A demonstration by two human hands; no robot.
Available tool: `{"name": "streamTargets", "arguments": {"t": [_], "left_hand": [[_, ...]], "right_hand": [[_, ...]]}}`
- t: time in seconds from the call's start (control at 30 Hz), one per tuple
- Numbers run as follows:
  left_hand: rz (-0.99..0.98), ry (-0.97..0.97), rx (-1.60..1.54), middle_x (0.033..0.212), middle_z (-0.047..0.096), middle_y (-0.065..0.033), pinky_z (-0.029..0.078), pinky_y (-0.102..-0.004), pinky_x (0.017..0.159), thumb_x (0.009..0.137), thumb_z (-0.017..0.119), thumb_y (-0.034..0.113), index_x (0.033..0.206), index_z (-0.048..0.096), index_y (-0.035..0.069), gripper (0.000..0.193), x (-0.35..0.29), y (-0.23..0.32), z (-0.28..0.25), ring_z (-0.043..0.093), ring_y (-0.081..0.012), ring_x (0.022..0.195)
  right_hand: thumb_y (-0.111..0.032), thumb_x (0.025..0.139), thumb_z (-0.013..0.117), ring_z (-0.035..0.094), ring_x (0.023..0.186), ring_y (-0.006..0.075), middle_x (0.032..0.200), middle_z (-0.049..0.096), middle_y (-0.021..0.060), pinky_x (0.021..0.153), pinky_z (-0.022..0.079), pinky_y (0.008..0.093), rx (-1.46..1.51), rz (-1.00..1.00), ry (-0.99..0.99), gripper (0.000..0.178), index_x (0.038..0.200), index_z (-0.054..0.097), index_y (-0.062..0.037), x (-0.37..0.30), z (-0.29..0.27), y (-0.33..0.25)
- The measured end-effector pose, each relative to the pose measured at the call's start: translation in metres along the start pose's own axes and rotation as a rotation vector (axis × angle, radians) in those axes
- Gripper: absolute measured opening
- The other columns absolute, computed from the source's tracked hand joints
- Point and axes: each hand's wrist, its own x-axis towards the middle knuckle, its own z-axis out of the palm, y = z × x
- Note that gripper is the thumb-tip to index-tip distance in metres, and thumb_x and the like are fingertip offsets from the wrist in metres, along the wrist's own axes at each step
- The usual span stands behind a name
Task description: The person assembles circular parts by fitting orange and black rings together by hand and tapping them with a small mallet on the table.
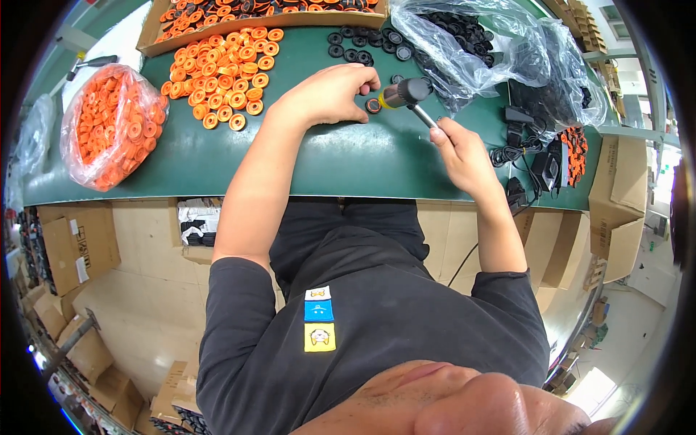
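1. The small wheel (373, 106), dark with an orange rim, lies on the green table (341, 163) just right of my left thumb and fingertips; that hand is the nearer one. Being round, it shows me no long axis.
2. My left hand (330, 94) is loosely curled, thumb and fingers parted, with nothing visibly pinched.
3. My right hand (458, 154) is wrapped round the handle of a hammer (404, 93). The handle slants away from me and leftward; the yellow end of the head points at the wheel, close beside it. I can't tell whether they touch.
4. Counted: one hammer held, one wheel between my hands, one carton (326, 19) beyond my left hand. About a dozen loose black discs (351, 55) overlap beyond its fingers; the orange wheels (225, 81) heaped to its left are too many to count.
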Motion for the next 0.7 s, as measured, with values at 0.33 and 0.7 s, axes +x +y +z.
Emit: {"name": "streamTargets", "arguments": {"t": [0.33,0.7], "left_hand": [[0.012,-0.033,0.011,0.099,0.062,-0.0090,0.052,-0.0357,0.088,0.067,0.082,0.007,0.110,0.061,0.004,0.048,0.002,-0.001,-0.001,0.062,-0.0239,0.098],[0.038,-0.036,-0.031,0.098,0.060,-0.0095,0.050,-0.0357,0.089,0.067,0.081,0.006,0.110,0.060,0.003,0.048,-0.002,-0.004,-0.006,0.060,-0.0249,0.096]], "right_hand": [[-0.028,0.102,0.056,0.052,0.062,0.0339,0.068,0.054,0.0180,0.061,0.044,0.0420,0.094,-0.017,0.023,0.030,0.088,0.057,-0.0012,0.001,-0.001,0.016],[-0.028,0.101,0.056,0.058,0.073,0.0458,0.074,0.058,0.0238,0.063,0.044,0.0507,-0.054,-0.037,-0.055,0.030,0.087,0.055,-0.0011,0.013,0.009,-0.013]]}}
